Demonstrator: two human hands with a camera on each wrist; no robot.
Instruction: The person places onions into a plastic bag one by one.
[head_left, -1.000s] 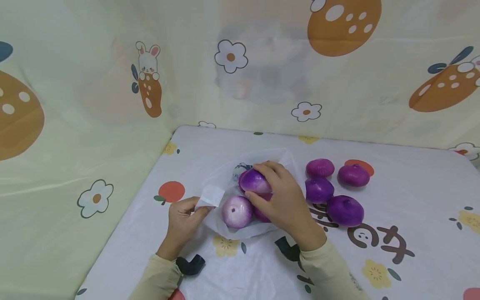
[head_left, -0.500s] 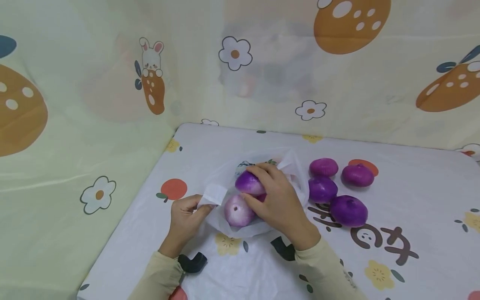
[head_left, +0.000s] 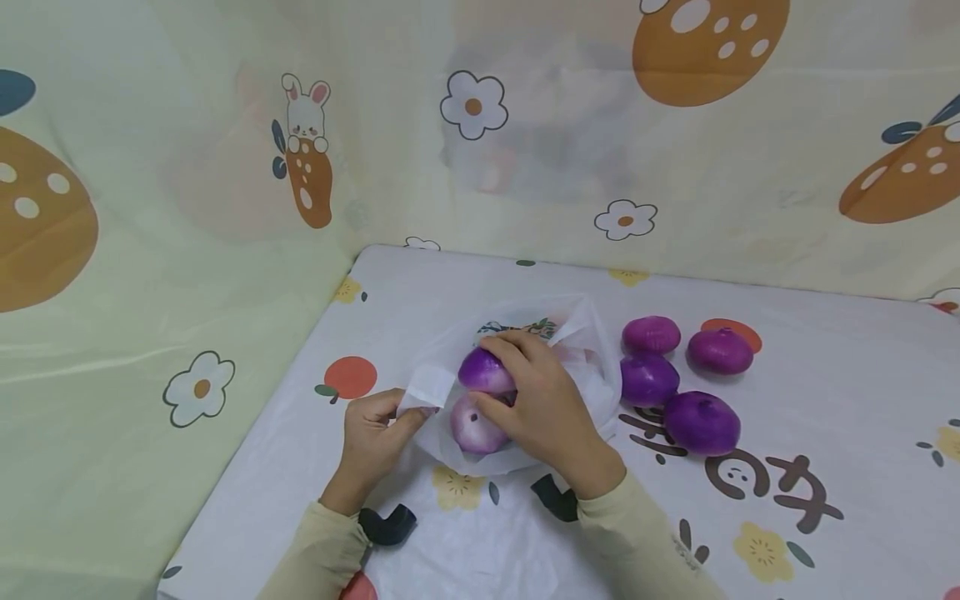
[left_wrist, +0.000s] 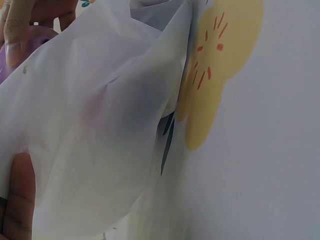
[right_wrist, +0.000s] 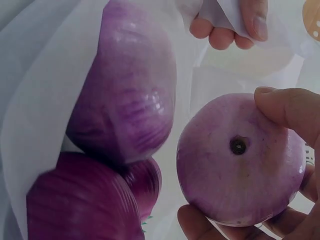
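In the head view my right hand (head_left: 536, 400) grips a purple onion (head_left: 486, 371) over the mouth of a thin white plastic bag (head_left: 427, 387). My left hand (head_left: 375, 437) pinches the bag's near-left edge between thumb and fingers. A paler onion (head_left: 476, 425) lies inside the bag, just below the held one. From the right wrist, the held onion (right_wrist: 240, 160) shows its root end, with the thumb on top and fingers underneath. Beside it in the bag are more onions (right_wrist: 125, 80). The left wrist view is mostly filled by the bag's side (left_wrist: 95, 130).
Several purple onions (head_left: 701, 423) sit on the table just right of the bag. A patterned white cloth (head_left: 862, 400) covers the table, and a printed curtain (head_left: 540, 183) rises behind it and on the left. Dark curved pieces (head_left: 387, 525) stick out at both wrists.
My right hand has shifted left with the onion, from over the bag's middle toward its left side. The left hand keeps its pinch on the bag edge. The head view has shifted slightly.
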